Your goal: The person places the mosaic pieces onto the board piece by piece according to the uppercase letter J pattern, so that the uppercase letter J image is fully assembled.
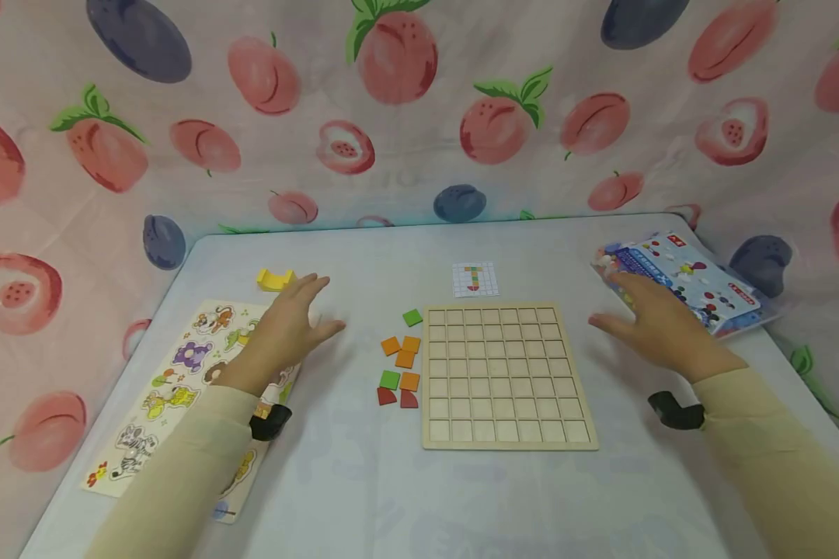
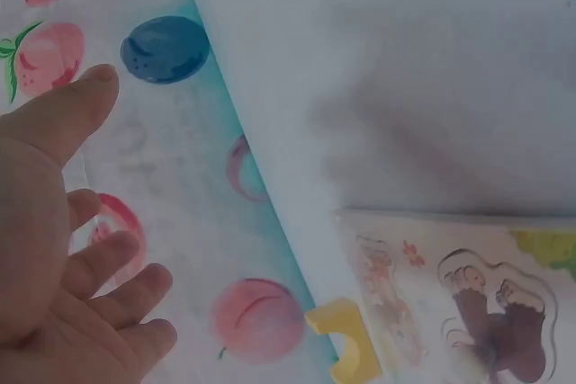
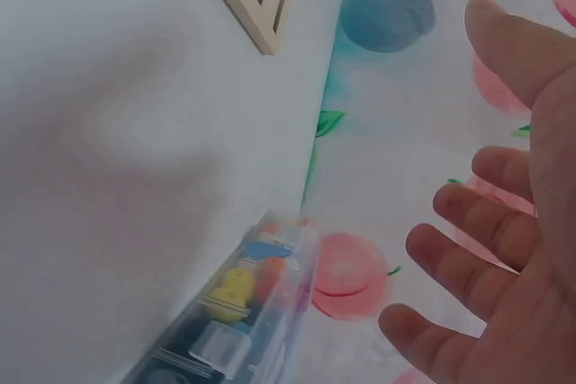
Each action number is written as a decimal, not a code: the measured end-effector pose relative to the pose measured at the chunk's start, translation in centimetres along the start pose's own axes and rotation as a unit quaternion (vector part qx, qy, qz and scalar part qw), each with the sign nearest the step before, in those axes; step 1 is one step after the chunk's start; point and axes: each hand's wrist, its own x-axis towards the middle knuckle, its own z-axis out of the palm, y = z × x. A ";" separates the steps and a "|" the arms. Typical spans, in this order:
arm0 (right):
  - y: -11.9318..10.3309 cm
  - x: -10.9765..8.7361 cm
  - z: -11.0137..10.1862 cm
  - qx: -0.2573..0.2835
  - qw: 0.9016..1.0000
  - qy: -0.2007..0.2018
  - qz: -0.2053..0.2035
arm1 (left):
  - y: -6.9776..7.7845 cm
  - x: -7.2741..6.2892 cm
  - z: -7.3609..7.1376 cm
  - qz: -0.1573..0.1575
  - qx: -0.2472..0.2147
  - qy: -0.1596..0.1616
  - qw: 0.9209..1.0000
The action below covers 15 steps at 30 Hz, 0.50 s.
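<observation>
My left hand (image 1: 284,334) hovers with spread fingers over the animal puzzle board (image 1: 161,411), holding nothing. Just beyond its fingers lies a yellow arch-shaped block (image 1: 276,280), which the left wrist view also shows. My right hand (image 1: 660,322), thumb apart from the fingers, hangs empty near a plastic-packed toy set (image 1: 713,287). Between the hands lies a wooden grid board (image 1: 509,449) with bare cells. Along its left side are orange squares (image 1: 405,359), green squares (image 1: 390,380) and two red quarter-round pieces (image 1: 409,399).
Behind the grid board lies a small pattern card (image 1: 475,279) with a coloured T-like figure on a printed grid. A white cloth covers the table (image 1: 363,481). Fruit-printed fabric (image 1: 405,171) hangs behind the table's far edge.
</observation>
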 end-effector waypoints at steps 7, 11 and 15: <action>-0.1 0.0 1.0 0.002 1.000 -0.020 -0.001 | 0.0 0.1 1.1 0.013 -0.007 -0.001 1.000; -0.2 0.0 1.3 0.014 0.999 -0.039 0.001 | 0.0 0.0 1.6 0.020 -0.009 0.004 1.000; -0.1 0.0 1.8 0.021 0.999 -0.046 -0.002 | 0.0 -0.1 2.1 0.012 -0.012 0.004 1.000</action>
